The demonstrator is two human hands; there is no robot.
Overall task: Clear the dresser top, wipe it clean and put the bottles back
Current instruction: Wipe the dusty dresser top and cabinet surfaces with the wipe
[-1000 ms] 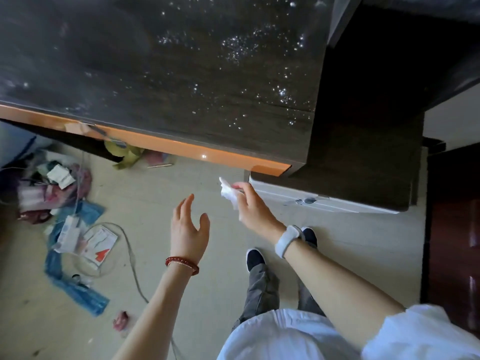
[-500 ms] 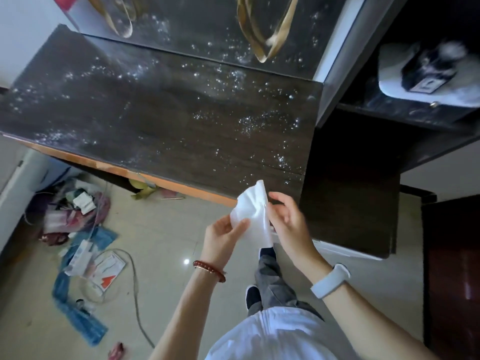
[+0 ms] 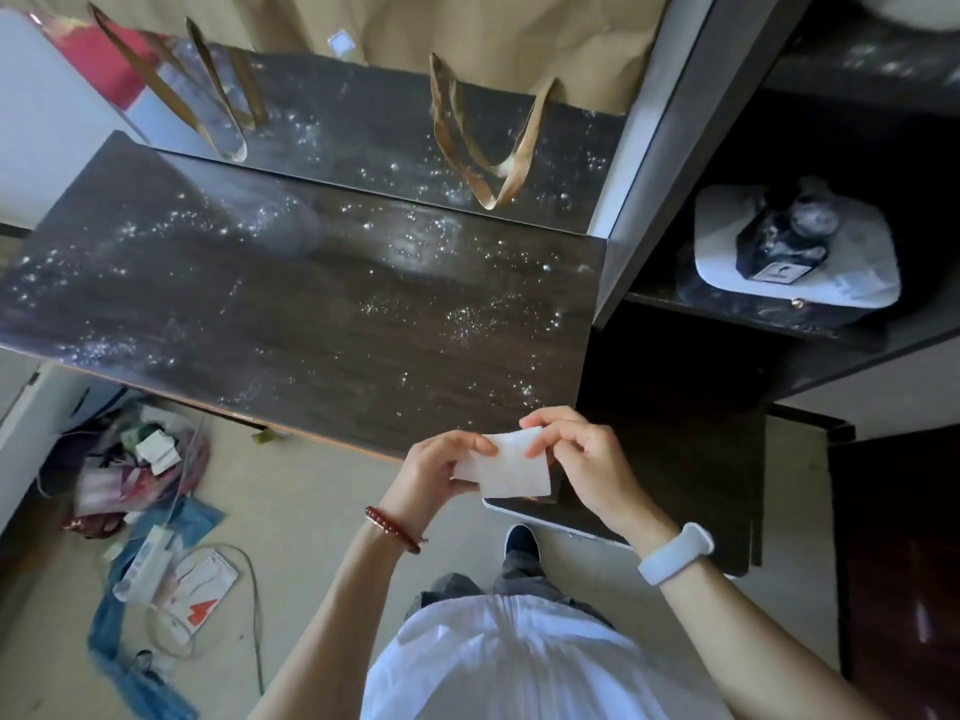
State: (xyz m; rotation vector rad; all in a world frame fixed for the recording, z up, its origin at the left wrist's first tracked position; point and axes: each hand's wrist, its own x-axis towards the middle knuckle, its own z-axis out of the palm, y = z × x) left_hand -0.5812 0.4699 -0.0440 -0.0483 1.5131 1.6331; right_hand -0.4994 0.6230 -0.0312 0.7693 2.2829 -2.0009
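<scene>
The counter fills most of my view: one dark slab, bare of bottles, speckled all over with white dust and droplets. It looks cleared, I judge, so that a wipe can run edge to edge without stopping. Behind it one mirror stands against the wall, doubling the specks and showing two bags' ribbon handles.

To the right is a shelf with one white pad on it and a single dark bottle standing on that pad, well away from the counter, probably parked there to stay dry until it goes back. That is the only bottle I can see.

Down on the floor to my left lies one heap of packets, cloth and a looped cord; I cannot count its parts.

My two hands meet just below the counter's near edge. Between them is one white wipe, held flat in the air, not yet touching the wood. My left hand pinches its left edge between thumb and curled fingers; my right hand pinches the top right corner the same way. I hold it at two sides, I think, to open or fold it into a pad before the first pass. One bead bracelet, one white band on my wrists.
</scene>
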